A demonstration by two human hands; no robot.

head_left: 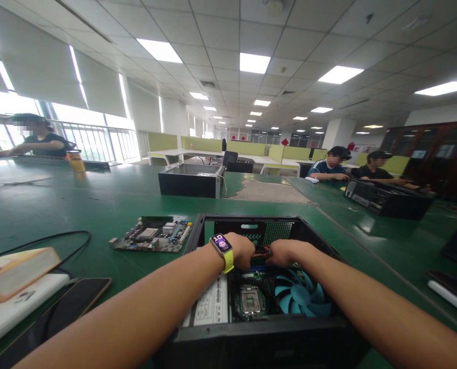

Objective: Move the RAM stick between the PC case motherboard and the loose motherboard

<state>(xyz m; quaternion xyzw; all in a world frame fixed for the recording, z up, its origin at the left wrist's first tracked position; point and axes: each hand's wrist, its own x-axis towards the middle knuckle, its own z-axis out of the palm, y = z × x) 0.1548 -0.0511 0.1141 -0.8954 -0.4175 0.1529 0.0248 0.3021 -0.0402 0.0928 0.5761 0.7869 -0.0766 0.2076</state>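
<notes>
An open black computer case (198, 236) lies on the green table in front of me. Both my hands reach into it. My left hand (243, 250), with a yellow-strapped watch (223, 247) on the wrist, and my right hand (286, 252) close side by side around a small dark part with orange on it (261, 252), above the motherboard. Their fingers curl down out of sight. Inside the case I see a blue fan (299, 294), a bare CPU socket (250, 301) and a white-labelled power supply (212, 306).
A loose motherboard (151, 234) lies left of the case. A phone (78, 300), a book (19, 271) and a black cable (59, 238) sit at my left. Another case (192, 180) stands farther back. Three people sit at the tables, one far left, two at the right.
</notes>
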